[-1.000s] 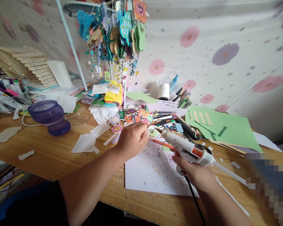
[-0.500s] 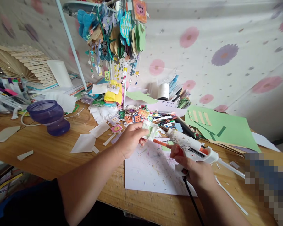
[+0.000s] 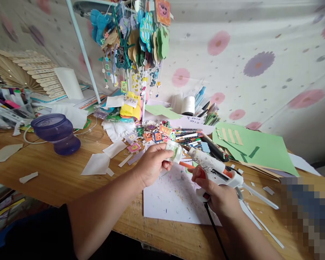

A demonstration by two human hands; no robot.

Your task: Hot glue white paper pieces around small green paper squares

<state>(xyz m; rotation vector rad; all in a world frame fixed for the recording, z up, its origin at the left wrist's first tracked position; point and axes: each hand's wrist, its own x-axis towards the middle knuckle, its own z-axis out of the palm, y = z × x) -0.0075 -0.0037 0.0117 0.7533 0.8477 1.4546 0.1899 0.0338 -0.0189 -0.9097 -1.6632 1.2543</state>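
Between thumb and fingers, my left hand (image 3: 153, 161) pinches a small square card (image 3: 174, 151) with a white edge and a pale green middle. My right hand (image 3: 219, 191) is wrapped round the grip of a white hot glue gun (image 3: 209, 164) with an orange trigger. The gun's nozzle points left and comes close to the card's right edge; whether they touch I cannot tell. A clear glue stick (image 3: 260, 196) sticks out of its rear, and a black cord hangs below. Under both hands lies a white sheet (image 3: 168, 202) with coloured specks.
Small painted cards (image 3: 157, 136) and pens (image 3: 188, 135) lie behind my hands. A purple cup (image 3: 58, 133) stands left, with paper scraps (image 3: 96, 164) nearby. Green paper (image 3: 271, 148) lies at right. Paper ornaments (image 3: 146, 32) hang from a stand at the back.
The glue gun has shifted slightly left and its rear has swung downward. My left hand and the card have moved a little to the right.
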